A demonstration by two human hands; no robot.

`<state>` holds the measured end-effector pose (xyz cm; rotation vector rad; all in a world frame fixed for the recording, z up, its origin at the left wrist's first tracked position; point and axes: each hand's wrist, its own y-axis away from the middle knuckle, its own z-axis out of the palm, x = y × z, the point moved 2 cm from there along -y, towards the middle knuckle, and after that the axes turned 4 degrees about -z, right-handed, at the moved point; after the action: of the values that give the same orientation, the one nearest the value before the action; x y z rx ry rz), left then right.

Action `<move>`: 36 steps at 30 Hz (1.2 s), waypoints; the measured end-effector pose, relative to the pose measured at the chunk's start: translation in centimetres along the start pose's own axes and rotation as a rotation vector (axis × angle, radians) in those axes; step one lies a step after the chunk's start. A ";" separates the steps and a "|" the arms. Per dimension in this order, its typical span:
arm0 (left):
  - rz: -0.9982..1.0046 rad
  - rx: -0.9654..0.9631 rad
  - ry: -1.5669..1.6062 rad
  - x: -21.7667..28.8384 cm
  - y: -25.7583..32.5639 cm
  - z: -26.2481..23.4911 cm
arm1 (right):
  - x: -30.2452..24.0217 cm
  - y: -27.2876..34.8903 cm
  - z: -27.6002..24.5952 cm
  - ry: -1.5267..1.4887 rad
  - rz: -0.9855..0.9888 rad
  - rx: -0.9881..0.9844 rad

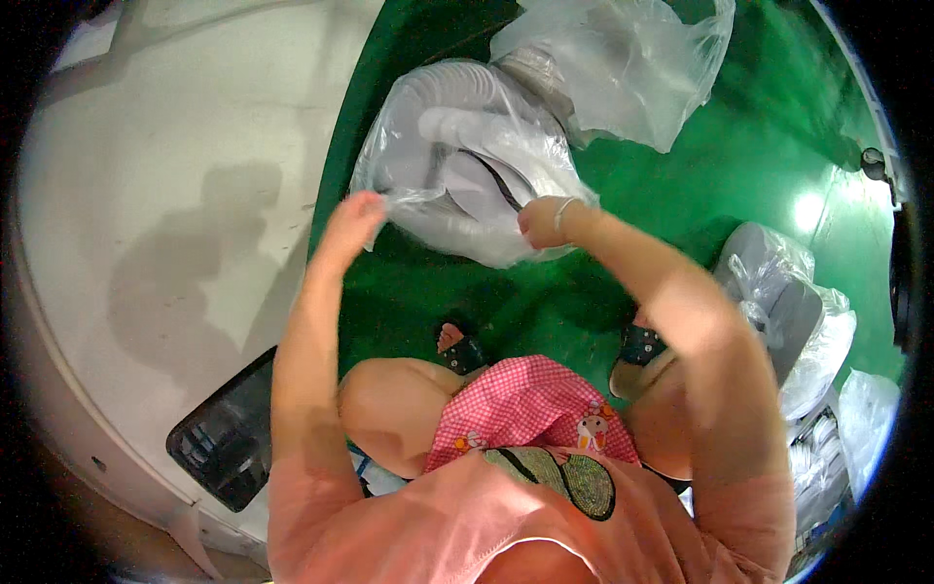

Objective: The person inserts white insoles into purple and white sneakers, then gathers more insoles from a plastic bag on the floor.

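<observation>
A clear plastic bag (pixel 399 127) sits on the green floor in front of me, its mouth spread toward me. Inside are stacked pale grey, flat, rounded pieces (pixel 477 190) that look like shoe insoles. A narrow black strip (pixel 494 178) runs among them. My left hand (pixel 358 219) is closed on the bag's left edge, stretching the plastic out. At the bag's right side my right hand (pixel 545 224) is closed too, seemingly on the plastic rim by the lower end of the black strip. Its fingertips are partly hidden.
Another clear bag (pixel 623 68) lies just beyond, touching the first. Right of me stand wrapped grey bundles (pixel 778 282) and more plastic (pixel 866 419). A black tray-like object (pixel 229 433) lies at my left, beside a pale surface (pixel 214 117). My sandaled feet (pixel 465 350) are close below the bag.
</observation>
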<state>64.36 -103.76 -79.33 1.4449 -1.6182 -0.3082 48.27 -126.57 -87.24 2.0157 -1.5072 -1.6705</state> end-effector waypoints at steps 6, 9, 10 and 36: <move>0.467 0.134 1.199 5.8 9.5 -7.8 | -5.7 15.5 -9.3 -0.368 -0.571 -0.149; 0.676 0.282 1.191 8.2 13.5 -9.5 | -8.9 22.9 -11.4 -0.149 -0.742 -0.166; 0.756 0.262 1.120 8.5 14.3 -9.6 | -9.5 24.3 -11.9 -0.057 -0.688 -0.175; 0.492 0.276 0.966 8.8 16.7 -3.4 | 0.5 0.2 4.6 -0.079 0.161 0.375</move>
<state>56.91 -105.62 -61.77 1.0513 -1.1401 0.8106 44.47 -124.89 -89.24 1.9394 -2.0828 -1.5118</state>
